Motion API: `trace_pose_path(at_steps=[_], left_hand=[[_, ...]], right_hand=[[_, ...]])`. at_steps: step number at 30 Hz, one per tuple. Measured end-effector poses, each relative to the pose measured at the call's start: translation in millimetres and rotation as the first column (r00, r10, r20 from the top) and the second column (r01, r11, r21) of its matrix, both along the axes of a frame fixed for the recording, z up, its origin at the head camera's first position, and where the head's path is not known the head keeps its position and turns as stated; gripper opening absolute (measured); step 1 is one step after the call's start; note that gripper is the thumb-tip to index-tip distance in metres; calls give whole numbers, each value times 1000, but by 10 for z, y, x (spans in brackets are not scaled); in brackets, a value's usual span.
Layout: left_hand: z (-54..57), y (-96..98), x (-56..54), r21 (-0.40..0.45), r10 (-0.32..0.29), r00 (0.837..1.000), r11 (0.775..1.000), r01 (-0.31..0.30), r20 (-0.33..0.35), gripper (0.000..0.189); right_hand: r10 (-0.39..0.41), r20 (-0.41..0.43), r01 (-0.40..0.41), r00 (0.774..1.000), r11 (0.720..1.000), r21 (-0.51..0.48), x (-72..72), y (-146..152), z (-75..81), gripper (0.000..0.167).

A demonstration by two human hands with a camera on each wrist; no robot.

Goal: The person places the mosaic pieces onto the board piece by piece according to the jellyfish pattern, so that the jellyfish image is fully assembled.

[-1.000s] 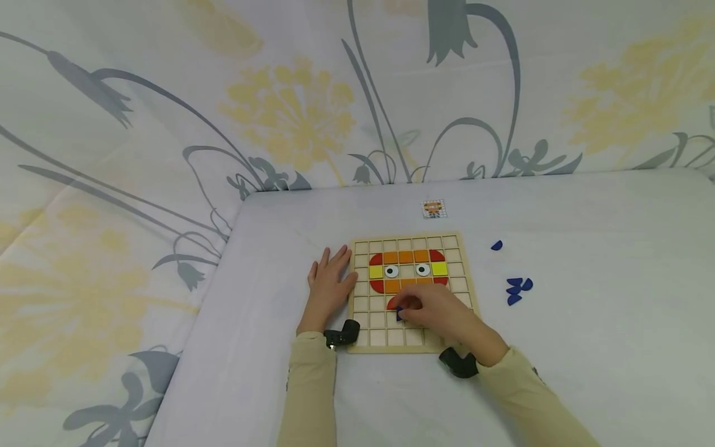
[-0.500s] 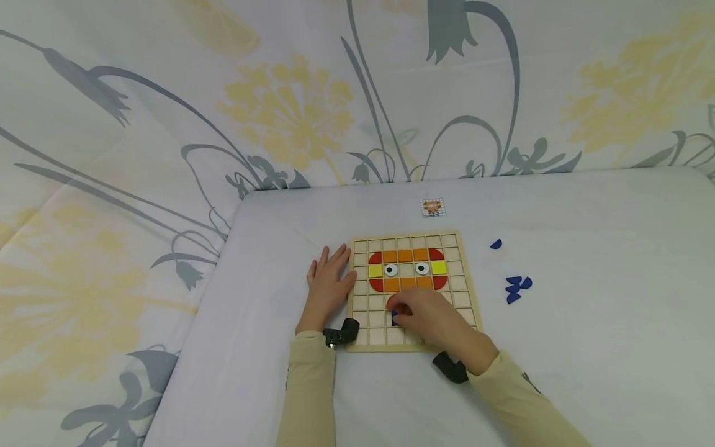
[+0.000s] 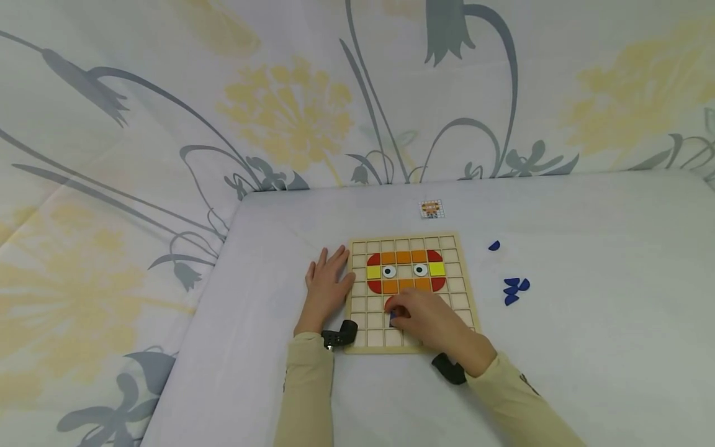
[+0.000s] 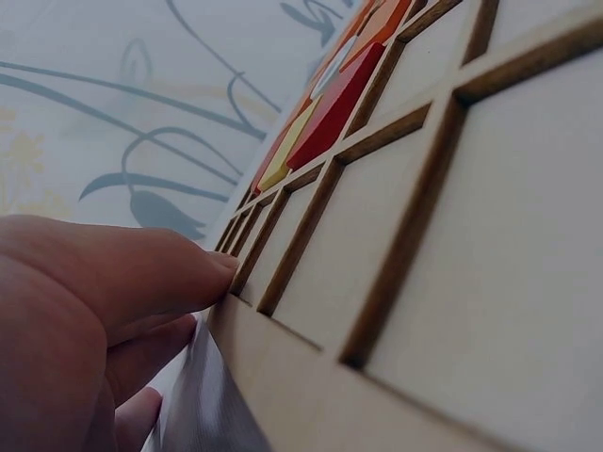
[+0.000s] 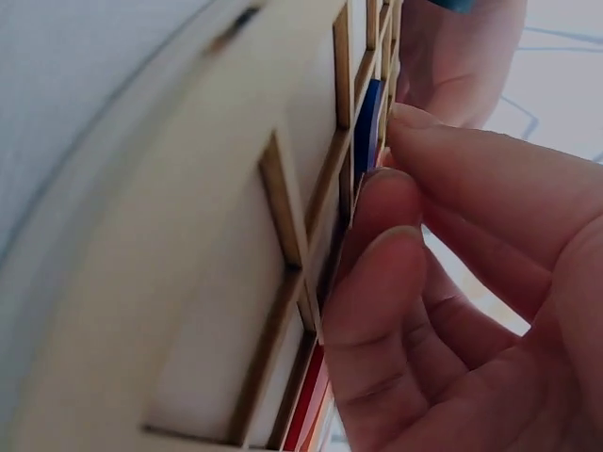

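Observation:
A wooden grid board (image 3: 468, 279) holds a face pattern of red, orange and yellow tiles with two eye tiles (image 3: 388, 271). My left hand (image 3: 324, 295) rests along the board's left side, fingers spread, and in the left wrist view its thumb (image 4: 179, 273) touches the rim. Over the lower half of the grid, my right hand (image 3: 432, 320) pinches a dark blue tile (image 3: 393, 319) with thumb and fingertips. That blue tile (image 5: 367, 127) sits in a cell in the right wrist view. Just above it a red tile (image 3: 388, 304) is partly covered by the fingers.
Several loose dark blue rounded tiles (image 3: 511, 290) lie right of the board, with a single blue tile (image 3: 494, 246) farther back. A small pattern card (image 3: 431, 209) lies behind the board. A floral cloth (image 3: 290, 112) rises behind and to the left.
My right hand has shifted slightly left and lowered the blue tile into its cell below the red one. The left hand stays at the board's edge.

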State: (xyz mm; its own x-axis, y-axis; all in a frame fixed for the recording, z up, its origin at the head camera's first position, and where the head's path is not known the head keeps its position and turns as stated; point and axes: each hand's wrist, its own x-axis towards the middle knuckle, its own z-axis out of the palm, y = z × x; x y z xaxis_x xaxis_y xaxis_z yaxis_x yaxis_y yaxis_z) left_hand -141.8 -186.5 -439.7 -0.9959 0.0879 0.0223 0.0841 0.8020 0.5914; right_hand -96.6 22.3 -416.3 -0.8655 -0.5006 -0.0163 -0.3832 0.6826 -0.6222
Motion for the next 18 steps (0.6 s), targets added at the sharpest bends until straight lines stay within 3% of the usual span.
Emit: trace_pose_path(at_steps=[6,18], left_hand=[[-4,3,-5,4,-2,1000,1000,2,2,50],[-2,4,-4,6,0,1000,1000,0,2,51]], right_hand=[[-45,74,46,996,999,-8,-51,78,27,9],[-91,56,92,994,996,-19,-271,517,60,17]])
